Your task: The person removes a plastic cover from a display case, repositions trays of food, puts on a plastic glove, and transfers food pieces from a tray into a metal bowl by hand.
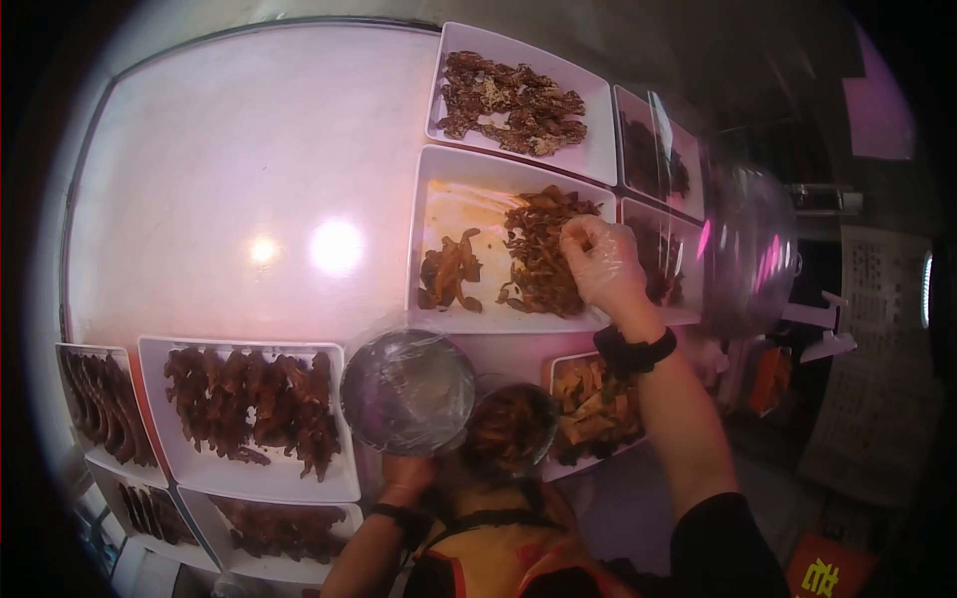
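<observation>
My right hand [603, 261], in a clear plastic glove, hovers at the right side of a white tray [488, 179]. Its fingers are curled in a pinch, and whether anything is between them is hidden. Below it lies a heap of brown, glossy food strips [548, 249], with a smaller heap [452, 271] to the left. My left hand [407, 473] grips the near side of a round metal bowl [407, 391] lined with clear plastic; its fingers are mostly out of sight under the bowl. Beside that bowl stands a second round container [508, 431] with brown pieces inside.
Dark braised meat pieces fill a tray [249, 491] at lower left, with more trays around it. A tray of sesame-topped pieces [508, 105] sits at the back. Under my right forearm is a tray of yellowish pieces [596, 404]. A clear plastic cover [753, 249] stands at right.
</observation>
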Demonstrator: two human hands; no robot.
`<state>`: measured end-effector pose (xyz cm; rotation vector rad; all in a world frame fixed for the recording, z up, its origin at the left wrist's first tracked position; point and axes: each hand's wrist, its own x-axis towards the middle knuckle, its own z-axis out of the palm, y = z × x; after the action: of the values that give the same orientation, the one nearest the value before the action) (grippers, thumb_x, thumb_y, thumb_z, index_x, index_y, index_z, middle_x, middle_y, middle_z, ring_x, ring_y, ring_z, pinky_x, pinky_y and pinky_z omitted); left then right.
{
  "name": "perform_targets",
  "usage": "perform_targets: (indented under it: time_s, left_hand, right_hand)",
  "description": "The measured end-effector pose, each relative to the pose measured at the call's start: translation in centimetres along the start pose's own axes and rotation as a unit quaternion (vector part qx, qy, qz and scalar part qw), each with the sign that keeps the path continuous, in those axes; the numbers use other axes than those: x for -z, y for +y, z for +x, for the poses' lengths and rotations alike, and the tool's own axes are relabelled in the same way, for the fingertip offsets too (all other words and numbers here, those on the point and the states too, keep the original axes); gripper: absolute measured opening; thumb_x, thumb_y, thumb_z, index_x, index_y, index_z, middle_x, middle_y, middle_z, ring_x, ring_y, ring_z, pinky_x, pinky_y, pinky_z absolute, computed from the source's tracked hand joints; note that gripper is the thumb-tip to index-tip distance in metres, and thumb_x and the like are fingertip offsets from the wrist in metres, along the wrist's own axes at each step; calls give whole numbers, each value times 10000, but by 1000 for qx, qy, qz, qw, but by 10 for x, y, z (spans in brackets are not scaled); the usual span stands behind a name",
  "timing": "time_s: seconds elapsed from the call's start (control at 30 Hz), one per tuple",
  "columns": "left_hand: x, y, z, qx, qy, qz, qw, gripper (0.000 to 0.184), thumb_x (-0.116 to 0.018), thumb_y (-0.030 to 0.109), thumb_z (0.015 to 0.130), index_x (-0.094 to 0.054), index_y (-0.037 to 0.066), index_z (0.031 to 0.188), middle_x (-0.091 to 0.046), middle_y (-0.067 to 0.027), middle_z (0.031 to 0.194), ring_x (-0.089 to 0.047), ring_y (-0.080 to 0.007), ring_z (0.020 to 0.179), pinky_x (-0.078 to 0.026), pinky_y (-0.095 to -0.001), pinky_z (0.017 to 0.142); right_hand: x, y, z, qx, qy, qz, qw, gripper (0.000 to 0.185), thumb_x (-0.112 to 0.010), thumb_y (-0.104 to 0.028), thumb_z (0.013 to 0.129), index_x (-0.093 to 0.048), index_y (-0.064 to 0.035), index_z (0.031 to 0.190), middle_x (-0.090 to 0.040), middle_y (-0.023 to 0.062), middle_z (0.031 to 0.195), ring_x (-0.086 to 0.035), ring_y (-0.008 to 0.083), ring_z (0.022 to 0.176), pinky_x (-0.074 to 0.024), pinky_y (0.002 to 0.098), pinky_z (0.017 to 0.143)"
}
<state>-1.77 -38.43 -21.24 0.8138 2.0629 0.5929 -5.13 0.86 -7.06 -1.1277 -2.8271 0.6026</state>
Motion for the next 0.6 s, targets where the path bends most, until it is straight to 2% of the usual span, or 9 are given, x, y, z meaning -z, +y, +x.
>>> perform_targets:
  time_s: [0.07, 0.13, 0.2, 0.23, 0.33, 0.4, 0.43, 0.5, 0.6]
  left_hand:
    - [-3, -1, 1, -17, 17, 0, 1000, 440, -697, 181, 786, -704, 186, 1226, -685, -132, 1236, -641, -372, 1119, -505, -490, 948]
    - [-2, 1, 2, -34, 34, 1, 999, 427, -694, 181, 797, -705, 185, 1224, -685, -134, 1235, -644, -368, 1114, -507, -489, 944]
    - [4, 7, 3, -37, 81, -9, 996, 387, -683, 173, 813, -711, 179, 1199, -688, -137, 1212, -647, -366, 1102, -510, -483, 935]
    - [2, 6, 2, -37, 81, -7, 996, 387, -683, 173, 813, -711, 179, 1199, -688, -137, 1212, -647, -366, 1102, -510, -483, 935]
    - [-4, -1, -1, -45, 132, -69, 988, 406, -692, 169, 800, -710, 177, 1206, -687, -141, 1210, -642, -373, 1109, -510, -481, 937]
    - [-5, -4, -4, -46, 58, 37, 997, 450, -704, 159, 783, -702, 173, 1232, -684, -145, 1227, -631, -387, 1136, -506, -488, 951]
    - [-5, -3, -3, -48, 58, 35, 997, 450, -704, 159, 783, -702, 173, 1232, -684, -145, 1227, -631, -387, 1136, -506, -488, 951]
    - [1, 3, 1, 8, -6, 13, 1000, 473, -708, 154, 773, -698, 170, 1246, -683, -138, 1240, -625, -392, 1152, -505, -492, 960]
    - [8, 10, 0, 5, 18, -33, 999, 446, -702, 160, 787, -700, 167, 1232, -684, -134, 1238, -626, -389, 1150, -508, -493, 955]
  right_hand:
    - [-13, -34, -4, 69, -12, -93, 993, 181, -664, -185, 919, -678, -36, 1023, -704, 208, 896, -672, 387, 828, -526, 466, 746]
    - [-50, -40, -8, 147, -49, -72, 985, 207, -666, -238, 917, -671, -54, 1014, -701, 214, 921, -648, 428, 888, -506, 521, 781]
    - [-70, -59, -21, 209, -129, -84, 966, 214, -666, -253, 918, -670, -68, 1025, -705, 192, 932, -655, 407, 897, -507, 515, 786]
    - [-71, -66, -26, 209, -127, -82, 966, 214, -666, -253, 918, -670, -68, 1025, -705, 192, 932, -655, 407, 897, -507, 515, 786]
    - [-72, -74, -32, 207, -173, -2, 963, 183, -658, -223, 918, -679, -71, 1016, -702, 178, 930, -657, 402, 893, -513, 508, 783]
    - [-57, -56, -28, 100, -91, 22, 991, 160, -650, -203, 919, -693, -70, 996, -700, 183, 910, -661, 399, 891, -518, 494, 787]
    - [-49, -49, -23, 4, -122, 1, 993, 161, -647, -188, 917, -713, -72, 1006, -705, 189, 915, -666, 395, 901, -524, 479, 804]
    - [-47, -31, -18, 4, -125, -8, 992, 170, -649, -194, 919, -716, -71, 1016, -704, 189, 902, -670, 391, 900, -523, 478, 807]
    - [-56, -34, -15, -13, -141, 15, 990, 198, -661, -210, 921, -713, -67, 1047, -703, 186, 919, -673, 383, 929, -525, 484, 833]
